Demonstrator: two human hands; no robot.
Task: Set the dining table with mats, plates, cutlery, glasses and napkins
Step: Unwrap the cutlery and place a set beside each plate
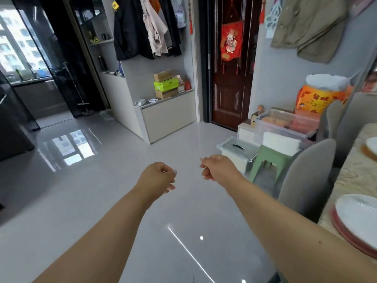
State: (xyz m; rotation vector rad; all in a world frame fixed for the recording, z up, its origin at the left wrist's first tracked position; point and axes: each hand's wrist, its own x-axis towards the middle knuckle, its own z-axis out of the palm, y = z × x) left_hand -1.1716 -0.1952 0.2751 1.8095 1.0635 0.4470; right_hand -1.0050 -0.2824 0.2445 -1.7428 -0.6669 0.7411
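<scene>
You are facing a dark wooden door (pixel 231 78) with a red hanging ornament (pixel 231 40) on it. Left of the door, a low cabinet (pixel 168 117) carries stacked boxes (pixel 165 84) (one bright green), with coats (pixel 142 25) hung above. Right of the door sit clear storage bins (pixel 285 123), a green stool (pixel 269 160) and a grey chair (pixel 306 180). The glossy floor (pixel 122 180) runs up to the door.

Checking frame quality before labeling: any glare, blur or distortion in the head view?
Head view: window glare mirrored on the glossy floor, plus a bright streak lower down; wide-angle bending at the edges; the window is overexposed; both the left hand and right hand look slightly soft.
</scene>
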